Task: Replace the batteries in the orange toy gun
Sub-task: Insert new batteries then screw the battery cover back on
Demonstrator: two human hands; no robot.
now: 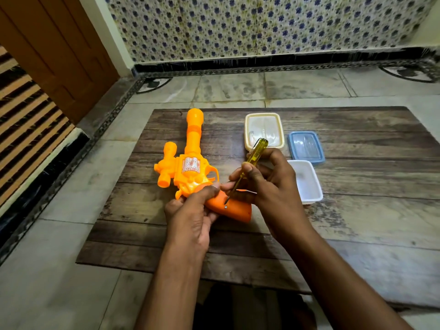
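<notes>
The orange toy gun (188, 163) lies on a wooden board (333, 210), barrel pointing away from me. My left hand (192, 210) grips the gun where the body meets the handle. My right hand (269, 184) holds a yellow see-through screwdriver (252, 158) like a pen. Its metal tip sits just above a small screw (225, 207) in the darker orange handle (235, 210). The tip is close to the screw head; I cannot tell if it touches.
Behind my right hand stand a cream-rimmed lid (264, 134), a blue-rimmed lid (306, 147) and a white plastic box (306, 181). The board lies on a tiled floor (71, 234). A patterned wall cloth (262, 25) and a brown door (59, 55) are at the back.
</notes>
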